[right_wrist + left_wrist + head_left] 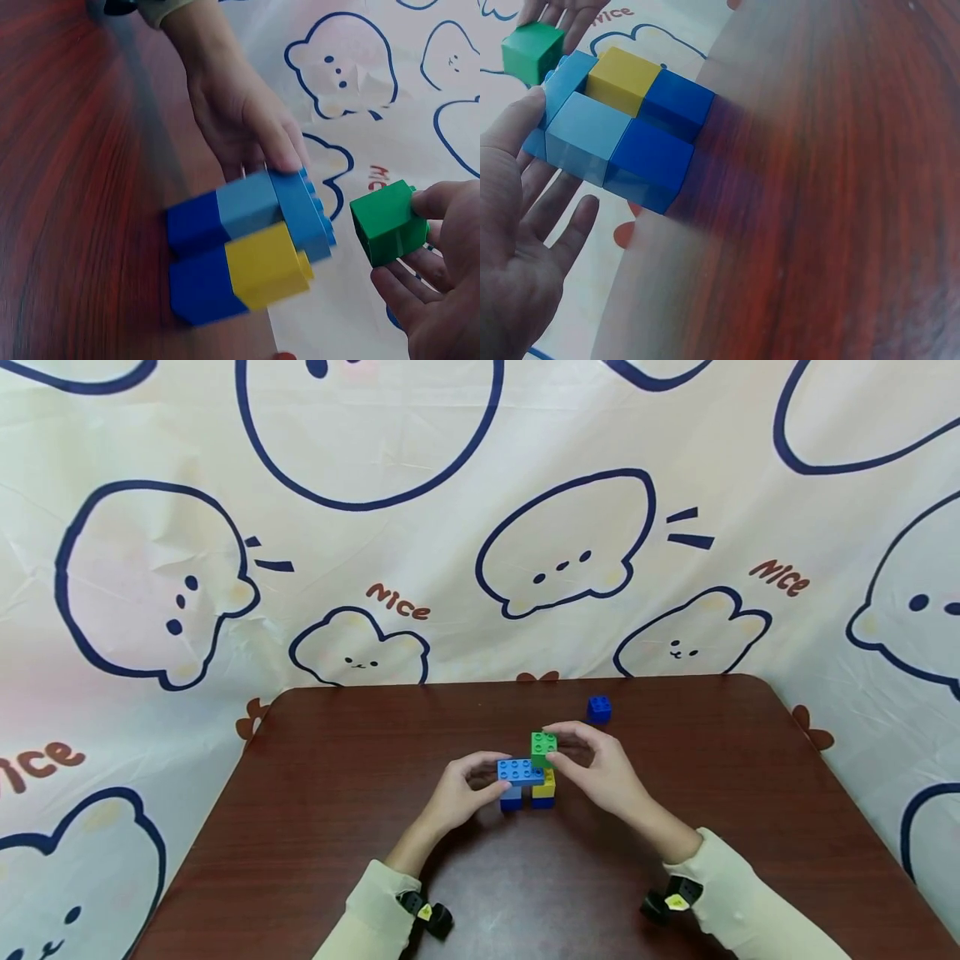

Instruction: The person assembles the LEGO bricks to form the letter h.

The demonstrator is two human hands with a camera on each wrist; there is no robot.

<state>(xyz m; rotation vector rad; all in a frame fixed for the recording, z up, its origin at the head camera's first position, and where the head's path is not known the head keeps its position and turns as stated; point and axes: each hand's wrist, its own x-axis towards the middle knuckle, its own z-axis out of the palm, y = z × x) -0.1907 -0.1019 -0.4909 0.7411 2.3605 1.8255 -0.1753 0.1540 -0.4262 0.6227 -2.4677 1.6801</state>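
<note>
My left hand [455,792] pinches the end of a long blue brick [517,771], thumb in front and fingers behind. That brick bridges two short stacks: a light blue brick [587,135] on a dark blue brick [649,166], and a yellow brick [544,784] on another dark blue brick [201,291]. The right-hand end of the yellow brick's studs shows past the bridge. My right hand [602,768] holds a small green brick [386,221] between thumb and fingers. In the right wrist view a gap separates the green brick from the long blue brick.
A single dark blue brick [599,709] sits near the back edge of the brown wooden table [360,860]. Behind the table hangs a white cloth [450,543] with drawn cartoon figures. Both wrists wear small black cameras.
</note>
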